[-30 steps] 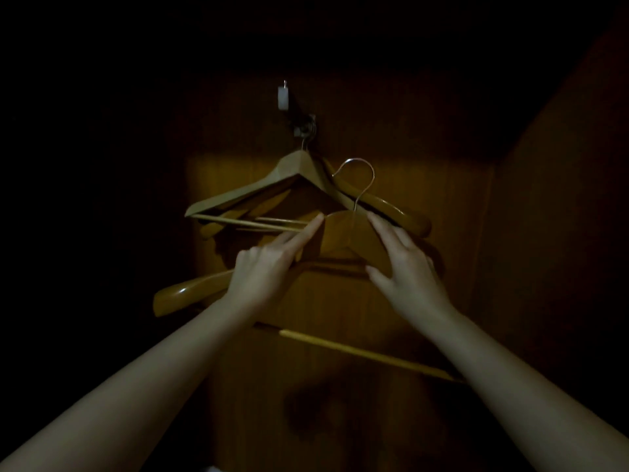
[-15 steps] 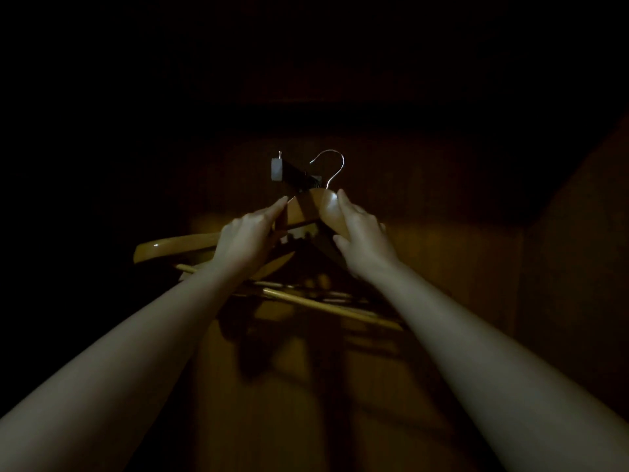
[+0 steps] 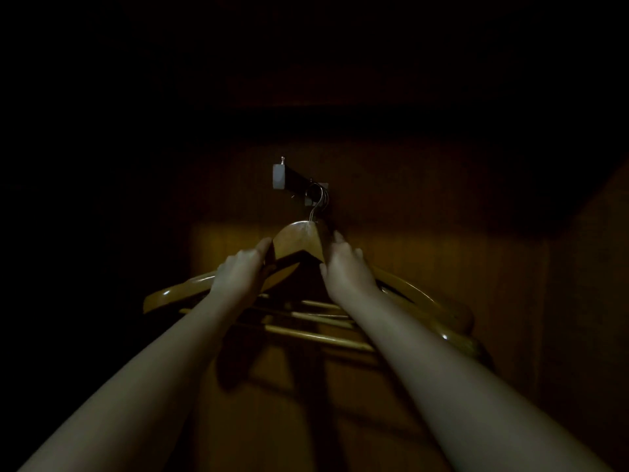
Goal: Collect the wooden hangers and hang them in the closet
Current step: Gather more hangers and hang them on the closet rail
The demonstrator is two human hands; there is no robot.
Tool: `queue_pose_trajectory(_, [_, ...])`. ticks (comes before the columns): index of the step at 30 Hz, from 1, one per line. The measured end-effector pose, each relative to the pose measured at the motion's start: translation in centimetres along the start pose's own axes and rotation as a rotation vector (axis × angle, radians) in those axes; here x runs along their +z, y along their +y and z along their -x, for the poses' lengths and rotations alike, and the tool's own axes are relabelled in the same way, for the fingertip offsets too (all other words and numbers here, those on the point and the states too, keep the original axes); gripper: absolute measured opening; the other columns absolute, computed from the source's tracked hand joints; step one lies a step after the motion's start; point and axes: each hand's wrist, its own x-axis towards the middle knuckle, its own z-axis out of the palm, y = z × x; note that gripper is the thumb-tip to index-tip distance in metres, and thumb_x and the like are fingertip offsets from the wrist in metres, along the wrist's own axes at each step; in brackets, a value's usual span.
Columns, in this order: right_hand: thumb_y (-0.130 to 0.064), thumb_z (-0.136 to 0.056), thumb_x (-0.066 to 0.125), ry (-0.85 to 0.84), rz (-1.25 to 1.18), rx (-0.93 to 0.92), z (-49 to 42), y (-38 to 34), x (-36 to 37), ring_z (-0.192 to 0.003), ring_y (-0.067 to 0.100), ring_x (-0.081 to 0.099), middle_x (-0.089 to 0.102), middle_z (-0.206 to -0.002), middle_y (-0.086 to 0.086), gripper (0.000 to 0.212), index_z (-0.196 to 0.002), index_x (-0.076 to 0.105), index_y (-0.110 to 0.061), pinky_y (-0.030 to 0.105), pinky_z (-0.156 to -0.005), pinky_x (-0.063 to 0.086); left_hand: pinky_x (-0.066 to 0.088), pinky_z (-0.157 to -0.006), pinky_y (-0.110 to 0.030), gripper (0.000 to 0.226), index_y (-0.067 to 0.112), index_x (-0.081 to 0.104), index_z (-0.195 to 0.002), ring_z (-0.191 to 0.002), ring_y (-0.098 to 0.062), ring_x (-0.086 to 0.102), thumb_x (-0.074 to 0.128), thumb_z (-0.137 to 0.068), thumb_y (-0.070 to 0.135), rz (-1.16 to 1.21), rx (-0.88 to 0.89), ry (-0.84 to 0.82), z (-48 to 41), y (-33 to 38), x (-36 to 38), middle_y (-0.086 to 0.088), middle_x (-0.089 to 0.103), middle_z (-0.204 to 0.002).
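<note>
L hand (image 3: 238, 277) & R hand (image 3: 343, 270) each grasp a shoulder of the front hanger (image 3: 299, 240) near its peak, though the grip is prob. light (dim view). Its hook sits on the rod (image 3: 296, 180), w/ other hangers (image 3: 425, 301) bunched behind.

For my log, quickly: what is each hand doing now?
Left hand: holds the front hanger.
Right hand: pinches the same hanger.

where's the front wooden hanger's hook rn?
Head view, centre: the thin metal hook is looped over the dark closet peg with white end cap, above the light wooden hanger.
</note>
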Motion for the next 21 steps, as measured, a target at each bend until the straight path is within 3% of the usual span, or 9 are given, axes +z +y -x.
queue_pose_trajectory(3, [-0.014, -0.098, 0.042, 0.016, -0.094, 0.099, 0.2, -0.1, 0.3, -0.111, 0.024, 0.053, 0.052, -0.128, 0.009, 0.053, -0.146, 0.021, -0.014, 0.024, -0.07, 0.038, 0.056, -0.073, -0.031, 0.053, 0.023, 0.026, -0.142, -0.091, -0.02, 0.062, 0.048, -0.094, 0.018, 0.031, -0.037, 0.02, -0.2, -0.1, 0.6, -0.007, 0.059, -0.114])
queue_pose_trajectory(6, [-0.018, -0.099, 0.038, 0.006, -0.115, 0.113, 0.9, -0.2, 0.2, -0.109, 0.027, 0.054, 0.053, -0.124, 0.012, 0.053, -0.147, 0.018, -0.015, 0.028, -0.074, 0.039, 0.055, -0.083, -0.038, 0.052, 0.02, 0.028, -0.141, -0.099, -0.022, 0.061, 0.048, -0.093, 0.013, 0.062, -0.072, 0.026, 0.1, 0.1, 1.2, -0.009, 0.057, -0.12])
queue_pose_trajectory(8, [-0.018, -0.098, 0.04, 0.015, -0.103, 0.091, 1.4, -0.4, 0.2, -0.11, 0.029, 0.054, 0.054, -0.126, 0.012, 0.054, -0.147, 0.019, -0.016, 0.033, -0.08, 0.043, 0.044, -0.102, -0.044, 0.057, 0.018, 0.023, -0.143, -0.12, -0.024, 0.051, 0.049, -0.093, 0.013, 0.024, -0.085, 0.029, 0.6, 0.2, 1.8, -0.01, 0.048, -0.135])
queue_pose_trajectory(10, [-0.018, -0.095, 0.046, 0.008, -0.113, 0.046, 1.5, -0.5, 0.2, -0.119, 0.03, 0.051, 0.046, -0.138, 0.009, 0.056, -0.145, 0.022, -0.015, 0.037, -0.096, 0.044, 0.021, -0.116, -0.049, 0.063, 0.017, 0.009, -0.148, -0.141, -0.024, 0.026, 0.044, -0.096, 0.025, -0.007, -0.121, 0.02, 1.2, 0.7, 2.0, -0.009, 0.026, -0.153])
queue_pose_trajectory(12, [-0.021, -0.095, 0.048, -0.006, -0.081, 0.003, 1.8, -0.5, -0.1, -0.134, 0.028, 0.037, 0.028, -0.152, 0.005, 0.055, -0.145, 0.025, -0.014, 0.043, -0.11, 0.033, 0.007, -0.118, -0.049, 0.065, 0.019, -0.003, -0.149, -0.147, -0.022, 0.005, 0.034, -0.098, 0.036, -0.02, -0.145, 0.006, 1.9, 1.3, 2.0, -0.005, 0.005, -0.159])
queue_pose_trajectory(14, [-0.026, -0.096, 0.044, 0.024, 0.051, -0.042, 2.5, -0.3, -0.2, -0.143, 0.022, 0.019, 0.015, -0.157, 0.001, 0.05, -0.142, 0.031, -0.012, 0.042, -0.116, 0.02, 0.003, -0.118, -0.046, 0.064, 0.02, -0.006, -0.149, -0.147, -0.019, -0.003, 0.028, -0.098, 0.04, -0.027, -0.11, 0.021, 3.0, 1.7, 2.1, -0.002, -0.003, -0.159])
queue_pose_trajectory(17, [-0.03, -0.097, 0.04, 0.085, 0.125, -0.111, 4.6, 0.1, -0.4, -0.144, 0.017, 0.016, 0.021, -0.156, -0.001, 0.043, -0.138, 0.039, -0.016, 0.039, -0.115, 0.018, 0.001, -0.118, -0.04, 0.059, 0.022, 0.003, -0.15, -0.147, -0.016, -0.005, 0.027, -0.099, 0.04, 0.006, 0.0, 0.014, 5.5, 2.6, 1.8, -0.001, -0.001, -0.159])
queue_pose_trajectory(21, [-0.033, -0.097, 0.038, 0.016, 0.141, -0.146, 8.9, 0.4, -1.6, -0.14, 0.012, 0.021, 0.032, -0.15, -0.006, 0.045, -0.141, 0.035, -0.024, 0.033, -0.114, 0.017, 0.004, -0.118, -0.034, 0.054, 0.026, 0.012, -0.149, -0.146, -0.012, 0.001, 0.026, -0.099, 0.041, 0.023, 0.175, -0.056, 9.5, 3.2, 1.1, 0.003, 0.005, -0.159])
